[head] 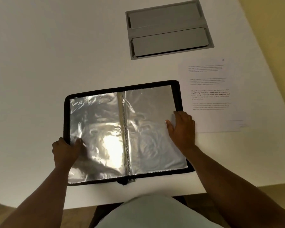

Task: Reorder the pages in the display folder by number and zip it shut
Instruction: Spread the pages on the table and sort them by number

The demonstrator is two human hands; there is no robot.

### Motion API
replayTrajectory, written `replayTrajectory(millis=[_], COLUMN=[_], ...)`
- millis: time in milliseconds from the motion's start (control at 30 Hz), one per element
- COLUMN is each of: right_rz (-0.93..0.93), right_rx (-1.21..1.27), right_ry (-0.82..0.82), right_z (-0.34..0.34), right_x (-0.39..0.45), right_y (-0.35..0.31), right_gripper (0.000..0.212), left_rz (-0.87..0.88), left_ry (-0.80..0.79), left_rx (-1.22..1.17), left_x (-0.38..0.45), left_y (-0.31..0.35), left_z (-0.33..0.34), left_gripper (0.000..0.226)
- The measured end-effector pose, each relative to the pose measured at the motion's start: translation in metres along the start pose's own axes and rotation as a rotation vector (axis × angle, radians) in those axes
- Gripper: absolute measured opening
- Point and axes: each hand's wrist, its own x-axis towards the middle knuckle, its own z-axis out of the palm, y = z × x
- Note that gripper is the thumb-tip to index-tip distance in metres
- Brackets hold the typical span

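Observation:
A black zip display folder (66, 102) lies open on the white table, near the front edge. Its glossy clear sleeves (148, 109) shine and look empty on both sides of the spine. My left hand (65, 151) grips the folder's left edge, thumb on the left sleeve. My right hand (182, 129) rests at the right edge, fingers on the edge of the right sleeve. The zip pull (132, 180) sits at the bottom of the spine. A printed page (212, 96) lies flat on the table to the right of the folder, a small number in its top right corner.
A grey recessed cable hatch (169, 28) with two flaps is set in the table beyond the folder. The table's front edge (220, 189) runs just below the folder, and its right edge slants at the far right. My lap is under the front edge.

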Motion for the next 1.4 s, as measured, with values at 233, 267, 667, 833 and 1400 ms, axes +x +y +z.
replayTrajectory(millis=[233,267,667,833,1400], right_rz=[0.061,0.096,0.481,0.523,0.534], right_rx=[-0.102,-0.121,-0.067,-0.055,0.108], right_ry=[-0.016,-0.013,-0.034,-0.077,0.108], right_z=[0.002,0.002,-0.012,-0.023,-0.071], right_x=[-0.047,-0.052,-0.093,-0.097,-0.021], right_y=[-0.004,-0.005,-0.012,-0.012,0.054], right_gripper=[0.037,0.037,0.031,0.032,0.043], left_rz=[-0.049,-0.038,-0.045,0.010,0.669], left_ry=[-0.038,-0.041,-0.093,-0.135,0.034], left_rx=[0.024,0.021,-0.218,-0.234,-0.046], left_x=[0.009,0.011,0.029,0.029,-0.047], left_y=[-0.005,-0.008,-0.028,-0.043,0.077], left_z=[-0.009,-0.009,-0.019,-0.020,0.026], left_gripper=[0.057,0.057,0.031,0.014,0.048])
